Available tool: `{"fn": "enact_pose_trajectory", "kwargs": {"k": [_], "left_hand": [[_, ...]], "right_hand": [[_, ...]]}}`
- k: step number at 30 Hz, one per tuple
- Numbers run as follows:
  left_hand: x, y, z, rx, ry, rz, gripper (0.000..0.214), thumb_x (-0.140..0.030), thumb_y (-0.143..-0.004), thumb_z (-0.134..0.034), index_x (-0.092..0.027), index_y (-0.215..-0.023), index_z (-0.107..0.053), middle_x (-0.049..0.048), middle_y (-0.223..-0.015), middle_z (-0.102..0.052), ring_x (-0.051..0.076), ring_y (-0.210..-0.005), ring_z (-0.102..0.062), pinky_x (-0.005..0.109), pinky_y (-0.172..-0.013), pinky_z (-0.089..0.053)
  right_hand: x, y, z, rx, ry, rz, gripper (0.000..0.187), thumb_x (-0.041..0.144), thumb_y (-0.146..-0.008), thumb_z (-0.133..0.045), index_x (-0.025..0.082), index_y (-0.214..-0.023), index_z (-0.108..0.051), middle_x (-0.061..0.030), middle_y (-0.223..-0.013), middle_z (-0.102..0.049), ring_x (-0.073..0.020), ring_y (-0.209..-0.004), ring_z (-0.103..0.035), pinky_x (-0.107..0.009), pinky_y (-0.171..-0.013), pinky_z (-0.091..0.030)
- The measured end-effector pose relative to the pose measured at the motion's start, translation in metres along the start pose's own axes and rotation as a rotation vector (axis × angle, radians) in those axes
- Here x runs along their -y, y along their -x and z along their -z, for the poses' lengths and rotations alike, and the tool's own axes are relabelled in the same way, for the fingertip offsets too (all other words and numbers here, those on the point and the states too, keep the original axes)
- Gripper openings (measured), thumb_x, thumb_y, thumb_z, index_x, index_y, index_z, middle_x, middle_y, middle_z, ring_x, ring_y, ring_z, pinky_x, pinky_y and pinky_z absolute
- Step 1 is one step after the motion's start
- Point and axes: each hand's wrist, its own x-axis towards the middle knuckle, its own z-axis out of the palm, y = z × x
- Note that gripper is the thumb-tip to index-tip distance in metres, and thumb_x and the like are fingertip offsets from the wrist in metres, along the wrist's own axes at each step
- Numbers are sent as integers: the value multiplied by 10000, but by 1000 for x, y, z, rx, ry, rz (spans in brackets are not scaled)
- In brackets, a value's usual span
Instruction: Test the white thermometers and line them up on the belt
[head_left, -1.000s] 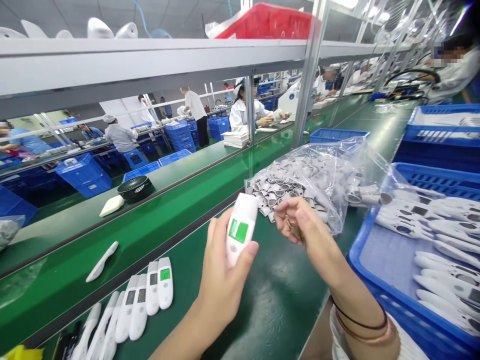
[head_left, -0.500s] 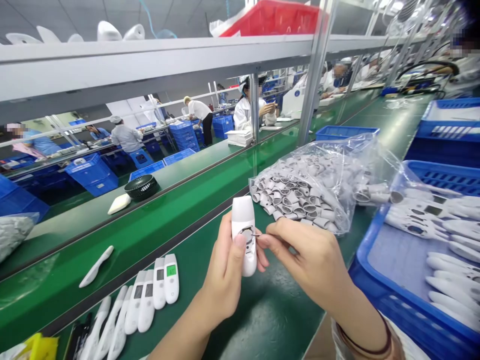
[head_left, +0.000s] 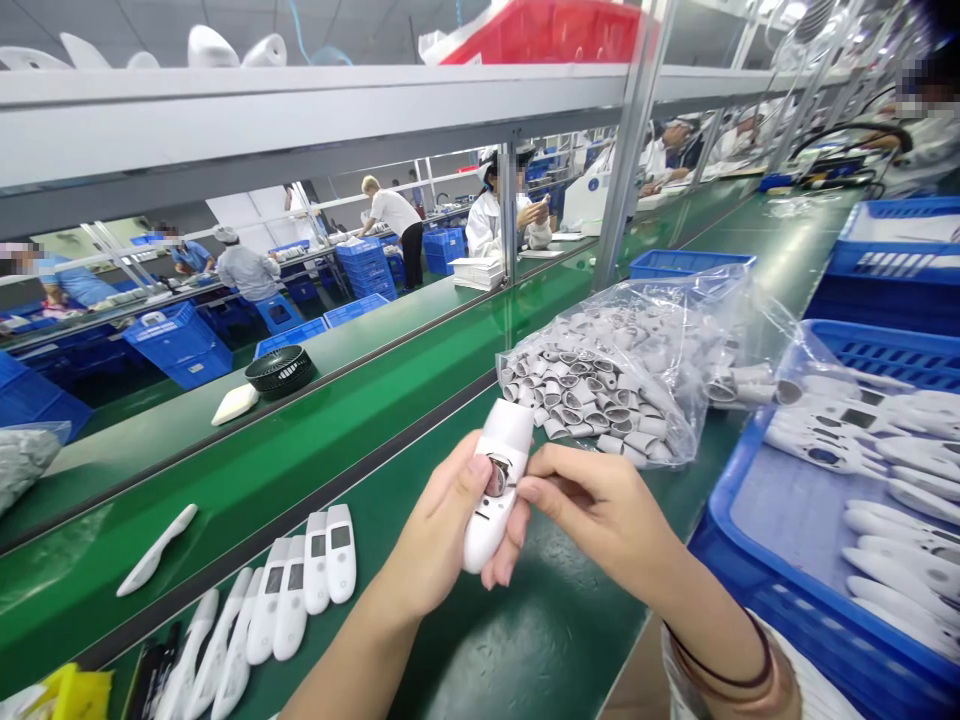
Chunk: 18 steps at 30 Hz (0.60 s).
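Observation:
A white handheld thermometer rests in my left hand, its round battery opening facing me and its top leaning right. My left thumb presses at that opening, where a round metallic part shows; the other fingers wrap behind. My right hand is closed in a pinch at the thermometer's right edge. A thin dark tip shows by those fingertips, too small to name. To the left, several white thermometers lie in a row on the green bench, some with their grey screens up and others turned on their sides.
A clear bag of grey-white sleeve-like parts lies beyond my hands. On the right stands a blue tray with white housings. One white piece sits on the green belt. A black fan stands across it.
The thermometer has tilted right, and my left thumb now presses over its battery opening. The green-lit screen in the row has gone grey. The white piece on the belt has shifted left.

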Motion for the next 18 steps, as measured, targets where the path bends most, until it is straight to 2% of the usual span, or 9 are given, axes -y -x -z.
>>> {"fn": "enact_pose_trajectory", "kwargs": {"k": [2,4,5,7,8,10,13,15,18], "left_hand": [[2,-3,1,45,116,51,313,-510,-1034,-424,-209,-951,-441,-41,-620,-586,61,-367,-476,143,-346,-353],[3,-6,2,47,136,98,267,-456,-1026,-443,-199,-953,-455,-36,-613,-593,59,-367,-486,131,-348,-359],[3,-6,1,53,133,114,220,-404,-1013,-458,-190,-963,-469,-34,-619,-595,57,-374,-491,128,-357,-368],[1,-7,0,81,141,145,145,-271,-937,-489,-173,-1043,-496,-32,-640,-599,60,-392,-503,132,-374,-387],[-1,-6,0,96,150,160,239,-219,-886,-495,-169,-1119,-495,-31,-657,-603,66,-408,-513,137,-386,-399],[-3,-3,-1,114,154,176,471,-162,-837,-483,-183,-1306,-442,-29,-705,-615,77,-458,-542,149,-425,-427],[-3,2,-2,103,120,155,619,-122,-880,-451,-242,-1478,-345,-18,-796,-625,83,-559,-577,170,-517,-470],[-2,4,-4,70,94,123,677,-106,-906,-432,-269,-1545,-280,-23,-783,-612,89,-590,-567,183,-555,-472],[-1,7,-8,-8,36,111,738,-105,-934,-428,-300,-1603,-184,-50,-690,-557,101,-601,-524,203,-602,-464]], "right_hand": [[-2,-1,0,-67,-27,52,216,306,-990,-616,189,-809,-618,27,-635,-631,-89,-510,-531,-210,-471,-386],[-5,-3,2,-141,73,199,63,229,-965,-644,182,-929,-667,18,-666,-646,-100,-540,-552,-222,-502,-399],[-7,-3,2,-142,125,277,70,170,-967,-617,182,-984,-684,14,-673,-652,-104,-550,-563,-230,-513,-403],[-9,-4,4,-117,164,383,198,85,-972,-544,193,-1026,-701,10,-670,-665,-112,-565,-585,-240,-528,-417],[-9,-3,4,-124,145,395,220,71,-969,-535,202,-1012,-705,11,-667,-669,-113,-569,-596,-239,-529,-428],[-7,0,5,-201,60,326,182,88,-956,-578,218,-972,-704,8,-690,-679,-112,-575,-614,-230,-521,-459],[-2,6,4,-344,-2,193,161,105,-911,-667,244,-973,-719,-13,-784,-724,-131,-623,-671,-237,-533,-522],[0,9,4,-364,49,219,195,105,-892,-695,256,-1011,-730,-32,-853,-765,-158,-690,-722,-255,-587,-576],[1,11,3,-270,185,369,199,111,-928,-652,236,-1061,-731,-54,-877,-792,-159,-719,-748,-242,-603,-585]]}}
